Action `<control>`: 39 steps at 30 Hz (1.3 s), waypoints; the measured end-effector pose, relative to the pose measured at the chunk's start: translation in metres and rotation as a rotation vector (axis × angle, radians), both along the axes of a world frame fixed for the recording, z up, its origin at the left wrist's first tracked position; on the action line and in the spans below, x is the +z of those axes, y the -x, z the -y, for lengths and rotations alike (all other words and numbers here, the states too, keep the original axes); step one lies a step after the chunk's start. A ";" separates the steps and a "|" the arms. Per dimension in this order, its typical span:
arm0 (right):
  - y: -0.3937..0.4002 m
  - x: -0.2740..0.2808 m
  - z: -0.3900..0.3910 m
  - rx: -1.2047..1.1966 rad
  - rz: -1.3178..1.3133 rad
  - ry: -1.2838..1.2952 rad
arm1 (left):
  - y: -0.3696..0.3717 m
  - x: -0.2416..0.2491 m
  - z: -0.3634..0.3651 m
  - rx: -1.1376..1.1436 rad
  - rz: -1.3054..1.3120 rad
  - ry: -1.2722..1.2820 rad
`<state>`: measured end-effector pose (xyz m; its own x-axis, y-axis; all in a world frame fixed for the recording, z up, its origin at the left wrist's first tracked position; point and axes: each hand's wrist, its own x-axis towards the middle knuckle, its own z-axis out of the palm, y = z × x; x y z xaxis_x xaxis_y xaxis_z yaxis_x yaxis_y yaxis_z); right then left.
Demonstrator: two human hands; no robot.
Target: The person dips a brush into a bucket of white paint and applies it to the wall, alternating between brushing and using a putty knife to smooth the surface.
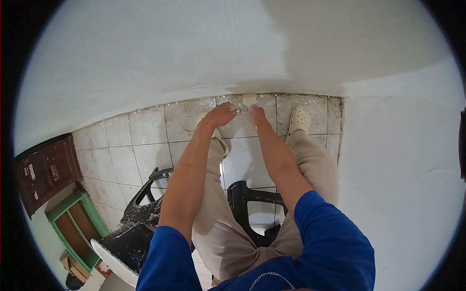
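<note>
Both hands are low at the foot of the pale wall, over the dirty tiles. My left hand [221, 115] reaches down beside my left shoe, thumb and fingers apart, close to white flakes [238, 111] on the floor. My right hand [257, 116], smeared by motion, is closed just below a pale squarish flat tool [249, 100]. The tool's far edge lies right at the line where the wall [194, 58] meets the floor tiles [245, 157]; its handle is hidden by the hand. White crumbs are scattered along that line.
Cream clogs [299, 120] stand on either side of my hands. A paint-spattered black chair [141, 213] stands at the left, and black plastic chair parts [239, 196] show between my legs. A second wall [398, 184] closes the right side. A brown door [48, 169] is at far left.
</note>
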<state>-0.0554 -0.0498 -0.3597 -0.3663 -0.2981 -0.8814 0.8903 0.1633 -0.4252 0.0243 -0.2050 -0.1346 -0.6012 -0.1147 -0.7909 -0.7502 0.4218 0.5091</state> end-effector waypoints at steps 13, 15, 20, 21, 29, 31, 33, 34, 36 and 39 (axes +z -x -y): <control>-0.011 0.151 -0.009 -0.251 0.102 0.288 | -0.013 -0.013 0.011 -0.048 -0.201 0.130; -0.017 0.168 -0.009 -0.320 0.089 0.363 | -0.021 -0.015 0.010 -0.032 -0.258 0.179; -0.047 0.230 -0.026 -0.321 0.022 0.269 | -0.023 0.010 0.010 -0.014 -0.237 0.165; -0.053 0.234 -0.028 -0.355 0.004 0.225 | -0.026 0.011 0.008 -0.001 -0.251 0.179; -0.053 0.108 -0.057 0.138 -0.272 -0.003 | -0.018 0.004 0.012 0.006 -0.160 0.135; -0.050 0.081 -0.051 0.232 -0.340 -0.033 | -0.019 0.000 0.011 0.003 -0.140 0.119; -0.041 0.054 -0.044 0.276 -0.361 -0.046 | -0.021 -0.010 0.010 0.002 -0.164 0.080; -0.036 0.037 -0.040 0.351 -0.417 -0.143 | -0.021 -0.018 0.010 0.004 -0.175 0.111; -0.028 0.008 -0.032 0.501 -0.531 -0.336 | -0.021 -0.032 0.008 0.009 -0.196 0.176; -0.021 0.027 -0.019 0.466 -0.447 -0.336 | -0.015 0.000 0.007 0.045 -0.097 0.037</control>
